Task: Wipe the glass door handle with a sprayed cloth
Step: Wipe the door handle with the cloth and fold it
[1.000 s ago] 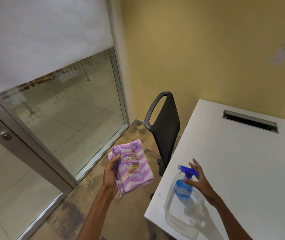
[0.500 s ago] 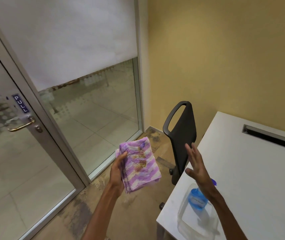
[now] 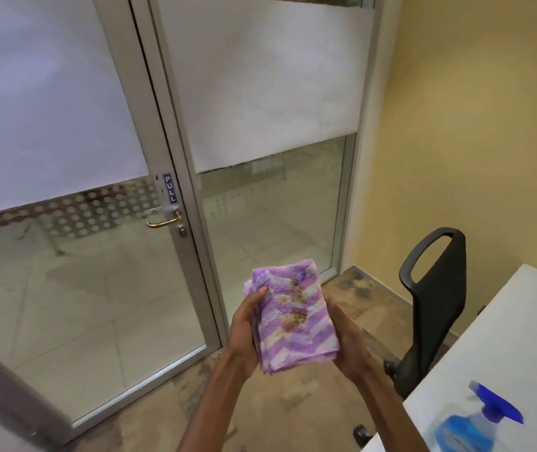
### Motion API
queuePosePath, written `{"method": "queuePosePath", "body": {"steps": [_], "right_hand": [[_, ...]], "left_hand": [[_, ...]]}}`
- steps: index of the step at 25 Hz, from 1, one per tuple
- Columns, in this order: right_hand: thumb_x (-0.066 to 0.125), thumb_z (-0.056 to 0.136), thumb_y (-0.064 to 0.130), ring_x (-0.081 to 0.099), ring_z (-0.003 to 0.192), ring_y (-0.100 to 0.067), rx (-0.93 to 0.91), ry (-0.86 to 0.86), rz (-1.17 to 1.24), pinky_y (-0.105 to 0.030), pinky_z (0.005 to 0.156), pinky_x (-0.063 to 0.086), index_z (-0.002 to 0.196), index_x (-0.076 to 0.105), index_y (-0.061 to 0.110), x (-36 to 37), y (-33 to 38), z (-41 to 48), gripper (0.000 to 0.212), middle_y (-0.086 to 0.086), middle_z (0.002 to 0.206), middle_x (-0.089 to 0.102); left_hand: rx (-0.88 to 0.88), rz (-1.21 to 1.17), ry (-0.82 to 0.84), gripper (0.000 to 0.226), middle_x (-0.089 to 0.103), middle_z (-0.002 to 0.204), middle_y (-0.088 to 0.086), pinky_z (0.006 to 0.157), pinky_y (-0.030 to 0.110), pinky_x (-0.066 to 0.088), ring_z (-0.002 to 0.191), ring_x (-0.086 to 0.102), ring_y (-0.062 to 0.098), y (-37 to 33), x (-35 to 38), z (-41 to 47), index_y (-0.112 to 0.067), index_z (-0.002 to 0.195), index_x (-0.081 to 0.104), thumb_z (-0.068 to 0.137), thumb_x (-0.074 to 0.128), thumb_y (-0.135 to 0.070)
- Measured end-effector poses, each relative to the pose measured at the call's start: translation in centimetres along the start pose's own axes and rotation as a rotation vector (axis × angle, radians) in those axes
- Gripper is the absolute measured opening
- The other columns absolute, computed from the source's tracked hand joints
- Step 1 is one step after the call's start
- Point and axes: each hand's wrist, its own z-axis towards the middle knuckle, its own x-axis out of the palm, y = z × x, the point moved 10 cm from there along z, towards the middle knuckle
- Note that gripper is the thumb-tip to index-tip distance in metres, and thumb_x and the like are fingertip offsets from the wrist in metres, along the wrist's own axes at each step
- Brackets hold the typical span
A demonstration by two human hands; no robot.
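Both the left hand (image 3: 244,331) and the right hand (image 3: 345,334) grip a folded purple-and-white striped cloth (image 3: 290,314), well apart from the brass lever door handle (image 3: 164,221).

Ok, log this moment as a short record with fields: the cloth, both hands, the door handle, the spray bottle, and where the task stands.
cloth: folded purple and white cloth, brown stains on top
left hand: left hand grips the cloth's left edge
right hand: right hand supports its right side
door handle: brass lever handle below the PULL sign, untouched
spray bottle: blue spray bottle on the white table, no hand on it
task stage: wiping not yet begun
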Motion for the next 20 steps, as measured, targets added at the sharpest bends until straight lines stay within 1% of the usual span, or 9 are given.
{"method": "queuePosePath", "body": {"steps": [2, 4, 7, 9, 11, 14, 15, 18, 20], "right_hand": [[0.082, 0.065, 0.064, 0.072, 0.108, -0.031, 0.028, 0.006, 0.086, -0.038, 0.082, 0.061, 0.123, 0.07, 0.019, 2.3, -0.9, 1.1, 0.074, -0.012, 0.119, 0.074], [0.085, 0.067, 0.057, 0.069, 0.112, -0.039, 0.112, 0.017, 0.187, -0.05, 0.089, 0.059, 0.13, 0.063, 0.008, 4.5, -2.5, 2.3, 0.083, -0.02, 0.124, 0.071], [0.072, 0.087, 0.05, 0.058, 0.125, -0.047, 0.205, 0.097, 0.267, -0.065, 0.107, 0.043, 0.135, 0.059, 0.005, 8.2, -4.7, 3.7, 0.067, -0.027, 0.137, 0.06], [0.064, 0.094, 0.048, 0.054, 0.129, -0.049, 0.214, 0.129, 0.289, -0.069, 0.11, 0.038, 0.137, 0.056, 0.005, 10.2, -5.7, 4.7, 0.061, -0.028, 0.141, 0.056], [0.063, 0.095, 0.047, 0.052, 0.13, -0.05, 0.222, 0.139, 0.323, -0.07, 0.111, 0.036, 0.139, 0.054, 0.005, 12.1, -6.2, 5.5, 0.061, -0.029, 0.142, 0.054], [0.065, 0.094, 0.045, 0.056, 0.127, -0.049, 0.205, 0.159, 0.386, -0.065, 0.107, 0.042, 0.138, 0.055, 0.005, 14.7, -6.4, 6.6, 0.06, -0.028, 0.141, 0.056], [0.065, 0.094, 0.044, 0.057, 0.126, -0.048, 0.202, 0.174, 0.415, -0.063, 0.105, 0.044, 0.137, 0.056, 0.004, 15.6, -6.4, 6.9, 0.06, -0.028, 0.14, 0.057], [0.068, 0.091, 0.044, 0.064, 0.117, -0.046, 0.222, 0.225, 0.507, -0.059, 0.099, 0.048, 0.135, 0.058, 0.002, 18.1, -6.4, 7.8, 0.062, -0.027, 0.133, 0.063], [0.072, 0.088, 0.045, 0.065, 0.113, -0.046, 0.239, 0.229, 0.53, -0.059, 0.098, 0.049, 0.133, 0.059, 0.001, 19.0, -6.6, 8.6, 0.064, -0.027, 0.13, 0.065]], "left_hand": [[0.024, -0.003, -0.013, 0.036, 0.077, 0.115, 0.021, 0.079, 0.045, 0.064, 0.098, 0.077, 0.038, -1.8, -1.6, -0.8, -0.011, 0.106, 0.083, 0.079, 0.077, -0.034], [0.023, 0.002, -0.022, 0.04, 0.076, 0.117, 0.021, 0.082, 0.046, 0.063, 0.101, 0.076, 0.038, -3.1, -3.1, -1.7, -0.011, 0.107, 0.082, 0.076, 0.079, -0.036], [0.025, -0.001, -0.037, 0.044, 0.074, 0.123, 0.022, 0.086, 0.047, 0.061, 0.106, 0.075, 0.038, -5.0, -5.4, -2.9, -0.011, 0.11, 0.082, 0.076, 0.079, -0.039], [0.035, 0.0, -0.051, 0.045, 0.072, 0.128, 0.023, 0.089, 0.048, 0.06, 0.109, 0.073, 0.039, -6.3, -6.9, -3.6, -0.01, 0.114, 0.08, 0.079, 0.078, -0.039], [0.043, 0.021, -0.064, 0.039, 0.073, 0.125, 0.022, 0.085, 0.045, 0.062, 0.108, 0.075, 0.037, -7.7, -8.4, -4.2, -0.01, 0.111, 0.082, 0.083, 0.074, -0.036], [0.082, 0.131, -0.065, 0.033, 0.074, 0.123, 0.022, 0.083, 0.042, 0.064, 0.106, 0.075, 0.036, -10.0, -10.2, -4.9, -0.011, 0.108, 0.082, 0.086, 0.072, -0.033], [0.106, 0.174, -0.065, 0.037, 0.074, 0.124, 0.023, 0.085, 0.043, 0.064, 0.108, 0.075, 0.037, -10.8, -10.8, -5.0, -0.008, 0.112, 0.08, 0.085, 0.074, -0.032], [0.134, 0.288, -0.072, 0.061, 0.072, 0.126, 0.025, 0.092, 0.044, 0.063, 0.108, 0.072, 0.037, -12.5, -12.6, -5.0, 0.005, 0.125, 0.067, 0.077, 0.083, -0.027], [0.129, 0.332, -0.068, 0.06, 0.074, 0.123, 0.025, 0.088, 0.041, 0.064, 0.102, 0.074, 0.034, -13.2, -13.6, -4.6, 0.007, 0.123, 0.066, 0.075, 0.085, -0.022]]}}
